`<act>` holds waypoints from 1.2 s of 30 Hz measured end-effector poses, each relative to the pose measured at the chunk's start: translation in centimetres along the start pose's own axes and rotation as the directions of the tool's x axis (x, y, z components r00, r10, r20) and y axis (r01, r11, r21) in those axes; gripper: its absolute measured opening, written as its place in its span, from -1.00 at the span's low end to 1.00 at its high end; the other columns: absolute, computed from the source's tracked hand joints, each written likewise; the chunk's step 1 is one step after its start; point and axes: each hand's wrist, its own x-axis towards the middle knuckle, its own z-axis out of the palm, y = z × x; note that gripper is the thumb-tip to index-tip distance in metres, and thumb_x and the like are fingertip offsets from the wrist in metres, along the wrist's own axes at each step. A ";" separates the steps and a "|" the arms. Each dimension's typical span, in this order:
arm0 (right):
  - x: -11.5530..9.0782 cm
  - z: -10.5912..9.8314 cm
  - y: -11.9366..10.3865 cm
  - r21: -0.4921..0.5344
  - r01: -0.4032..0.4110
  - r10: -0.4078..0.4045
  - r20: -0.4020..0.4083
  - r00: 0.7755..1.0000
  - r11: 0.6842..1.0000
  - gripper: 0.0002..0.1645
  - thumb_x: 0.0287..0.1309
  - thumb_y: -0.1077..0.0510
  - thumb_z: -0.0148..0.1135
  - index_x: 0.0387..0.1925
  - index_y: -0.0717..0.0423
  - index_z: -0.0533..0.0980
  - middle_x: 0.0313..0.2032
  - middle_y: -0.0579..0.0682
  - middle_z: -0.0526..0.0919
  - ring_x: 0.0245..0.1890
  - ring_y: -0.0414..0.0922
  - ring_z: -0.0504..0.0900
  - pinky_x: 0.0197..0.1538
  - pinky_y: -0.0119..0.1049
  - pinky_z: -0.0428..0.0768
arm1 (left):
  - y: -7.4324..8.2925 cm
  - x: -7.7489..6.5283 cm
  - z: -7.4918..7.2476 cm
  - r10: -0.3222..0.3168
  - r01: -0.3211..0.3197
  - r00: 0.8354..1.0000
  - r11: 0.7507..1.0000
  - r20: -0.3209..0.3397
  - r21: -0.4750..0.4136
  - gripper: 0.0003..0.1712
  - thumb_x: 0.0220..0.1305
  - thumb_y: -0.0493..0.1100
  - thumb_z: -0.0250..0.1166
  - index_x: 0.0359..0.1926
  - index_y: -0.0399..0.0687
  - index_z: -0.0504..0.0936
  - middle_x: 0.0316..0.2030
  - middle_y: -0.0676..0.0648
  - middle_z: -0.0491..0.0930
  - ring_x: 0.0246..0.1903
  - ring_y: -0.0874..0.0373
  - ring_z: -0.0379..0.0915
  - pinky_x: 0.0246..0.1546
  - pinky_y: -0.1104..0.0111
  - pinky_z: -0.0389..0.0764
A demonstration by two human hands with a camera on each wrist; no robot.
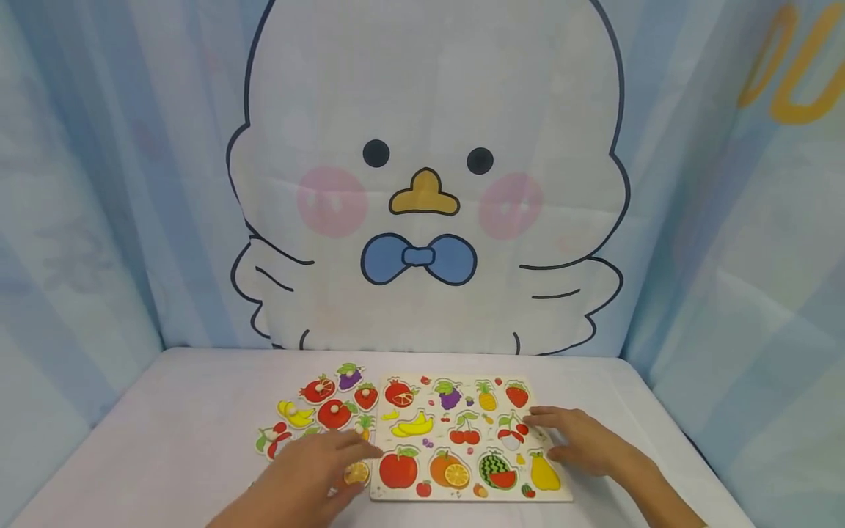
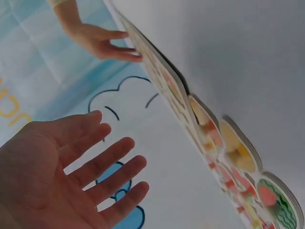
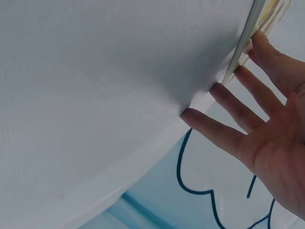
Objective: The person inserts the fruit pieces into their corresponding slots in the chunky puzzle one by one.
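A flat fruit puzzle board [image 1: 396,496] lies on the table with fruit pictures in rows. My right hand [image 1: 587,444] is at its right edge; in the right wrist view the fingers [image 3: 217,129] are straight, fingertips at the board's edge and the tabletop. My left hand [image 1: 310,477] hovers over the loose fruit pieces left of the board, fingers spread and holding nothing in the left wrist view. It partly hides an orange piece [image 1: 356,474]. Beyond it lie banana [image 1: 295,416], cherry [image 1: 273,440], strawberry [image 1: 366,397] and grape [image 1: 348,377] pieces. A watermelon piece [image 2: 279,202] shows in the left wrist view.
The white-covered table [image 1: 185,425] ends at a back edge against a curtain [image 1: 422,315] printed with a white bird in a blue bow tie. Light blue striped curtains [image 1: 739,257] hang at both sides.
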 end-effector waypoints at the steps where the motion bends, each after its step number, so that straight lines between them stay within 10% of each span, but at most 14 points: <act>1: 0.0 0.1 0.0 0.006 0.003 -0.003 -0.003 1.000 1.000 -0.37 -0.02 0.19 0.43 0.15 -0.22 0.53 0.24 -0.10 0.46 0.23 0.10 0.38 0.20 0.23 0.32 | -0.6 0.4 -0.1 -0.026 0.026 0.999 1.000 -0.031 -0.015 -0.55 0.10 0.09 0.40 0.06 0.36 0.58 0.02 0.15 0.58 0.02 0.09 0.50 -0.02 -0.03 0.53; 18: 0.1 0.1 0.1 -0.010 0.018 -0.018 -0.023 1.000 1.000 -0.38 -0.06 0.20 0.45 0.11 -0.20 0.55 0.23 -0.08 0.47 0.22 0.10 0.39 0.19 0.22 0.35 | -9.8 7.0 -0.2 -0.299 0.278 0.938 0.951 -0.174 -0.136 -0.80 0.07 -0.20 0.44 -0.25 0.05 0.65 -0.43 0.10 0.51 -0.43 0.20 0.39 -0.36 0.35 0.55; 36: 0.1 0.0 -0.1 0.012 -0.014 0.014 -0.008 1.000 1.000 -0.40 -0.07 0.18 0.47 0.08 -0.23 0.57 0.23 -0.07 0.47 0.21 0.10 0.39 0.17 0.26 0.33 | -12.4 8.7 0.3 -0.430 0.419 0.896 0.901 -0.113 -0.111 -0.81 0.09 -0.20 0.41 -0.28 -0.11 0.59 -0.39 -0.05 0.56 -0.47 0.11 0.40 -0.45 0.33 0.55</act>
